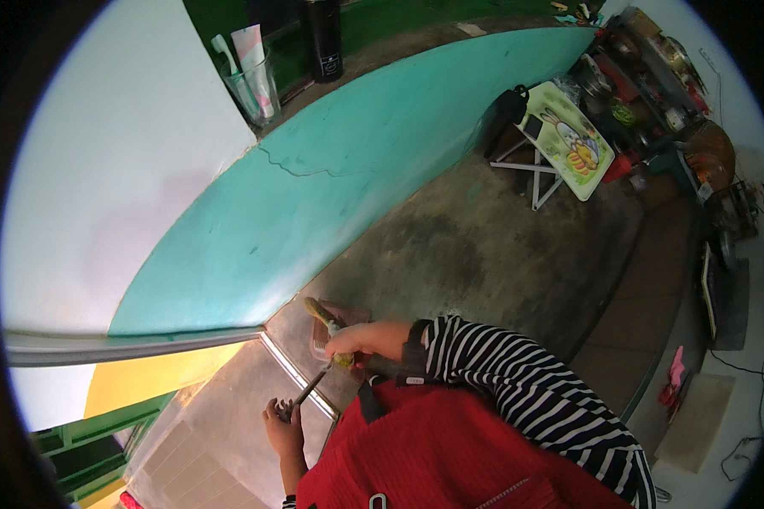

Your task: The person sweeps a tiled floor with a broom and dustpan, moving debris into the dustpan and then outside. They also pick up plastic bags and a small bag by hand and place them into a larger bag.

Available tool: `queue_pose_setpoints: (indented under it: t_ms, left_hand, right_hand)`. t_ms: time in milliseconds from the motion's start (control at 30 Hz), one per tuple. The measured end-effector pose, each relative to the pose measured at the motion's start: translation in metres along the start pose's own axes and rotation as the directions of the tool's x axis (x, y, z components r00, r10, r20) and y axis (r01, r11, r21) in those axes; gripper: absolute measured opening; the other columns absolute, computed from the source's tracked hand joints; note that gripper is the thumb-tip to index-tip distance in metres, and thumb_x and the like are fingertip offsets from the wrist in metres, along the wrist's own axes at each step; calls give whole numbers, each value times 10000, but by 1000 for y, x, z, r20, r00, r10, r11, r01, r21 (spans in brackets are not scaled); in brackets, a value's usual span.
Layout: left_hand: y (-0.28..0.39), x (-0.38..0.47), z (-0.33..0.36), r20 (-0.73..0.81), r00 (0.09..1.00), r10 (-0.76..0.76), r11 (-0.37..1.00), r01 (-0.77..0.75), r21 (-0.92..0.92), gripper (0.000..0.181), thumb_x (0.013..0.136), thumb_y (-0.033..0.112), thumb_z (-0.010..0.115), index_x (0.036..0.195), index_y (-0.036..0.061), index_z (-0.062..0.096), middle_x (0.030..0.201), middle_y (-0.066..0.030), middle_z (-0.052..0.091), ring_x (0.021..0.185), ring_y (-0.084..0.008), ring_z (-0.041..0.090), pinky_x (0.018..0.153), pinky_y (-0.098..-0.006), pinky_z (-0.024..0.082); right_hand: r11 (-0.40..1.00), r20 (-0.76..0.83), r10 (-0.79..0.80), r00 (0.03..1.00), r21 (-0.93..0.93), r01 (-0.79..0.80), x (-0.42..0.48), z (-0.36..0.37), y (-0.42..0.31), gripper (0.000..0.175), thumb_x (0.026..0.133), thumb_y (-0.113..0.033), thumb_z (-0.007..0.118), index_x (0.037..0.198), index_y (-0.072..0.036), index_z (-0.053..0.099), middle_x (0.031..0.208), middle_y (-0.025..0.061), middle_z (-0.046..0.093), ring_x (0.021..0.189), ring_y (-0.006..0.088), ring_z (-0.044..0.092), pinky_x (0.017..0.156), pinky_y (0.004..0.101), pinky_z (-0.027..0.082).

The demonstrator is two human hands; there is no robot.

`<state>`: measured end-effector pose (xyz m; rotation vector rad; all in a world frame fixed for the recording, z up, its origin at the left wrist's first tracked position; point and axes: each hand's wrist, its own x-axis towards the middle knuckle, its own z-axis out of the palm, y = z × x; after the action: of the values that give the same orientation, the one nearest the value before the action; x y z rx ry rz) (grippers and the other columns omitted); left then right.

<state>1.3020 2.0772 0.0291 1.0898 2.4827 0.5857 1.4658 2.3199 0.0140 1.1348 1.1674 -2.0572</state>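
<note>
My right hand [354,339], at the end of a striped sleeve, is closed around a long yellow-green object [319,310], which looks like a vegetable. One end sticks out past my fingers and a rounded part shows below them. My left hand [284,425], lower and to the left, grips a dark, narrow-handled tool [311,387]. Its far end points up at the held object; whether they touch I cannot tell. Beneath my right hand a pinkish plastic basket [350,314] stands on the floor, partly hidden. A red apron [420,445] covers my front.
A metal door track [299,375] crosses the floor by my left hand. The turquoise-and-white wall [280,223] runs alongside. Farther off are a folding table [573,146] with a rabbit picture and a cluttered shelf [649,76]. A glass [253,95] with toothbrush and toothpaste stands on the ledge.
</note>
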Motion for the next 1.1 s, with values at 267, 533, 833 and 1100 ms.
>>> queue_pose_setpoints:
  t_ms: [267, 533, 833, 1100]
  left_hand:
    - [29, 9, -4, 111, 992, 61, 979, -81, 186, 473, 798, 112, 660, 1243, 118, 499, 1070, -112, 571, 880, -279, 622, 710, -401, 506]
    - [10, 12, 27, 110, 993, 50, 982, -69, 175, 328, 747, 241, 723, 977, 86, 548, 865, -97, 645, 813, -280, 636, 661, -376, 500]
    - [6, 12, 39, 213, 977, 13, 923, -94, 374, 278, 768, 250, 710, 976, 105, 596, 858, -78, 650, 810, -257, 630, 684, -362, 496]
    - [10, -1, 47, 159, 978, 139, 928, -184, 323, 235, 791, 259, 684, 961, 109, 625, 856, -70, 650, 794, -261, 625, 690, -358, 495]
  right_hand:
    - [832, 393, -489, 779, -57, 552, 6, 34, -13, 166, 782, -236, 584, 718, -83, 578, 609, 17, 534, 513, 131, 488, 484, 268, 427]
    - [772, 420, -505, 754, -170, 612, 86, 104, -23, 331, 788, -339, 531, 762, -18, 610, 610, 95, 559, 458, 201, 521, 404, 352, 404]
    - [889, 498, -306, 812, -155, 430, 91, 99, -9, 348, 806, -350, 572, 839, -7, 617, 740, 113, 610, 545, 198, 565, 487, 340, 451]
    - [941, 560, -152, 814, -170, 293, 68, 71, -6, 373, 822, -361, 609, 907, 2, 624, 856, 129, 656, 622, 196, 604, 561, 329, 493]
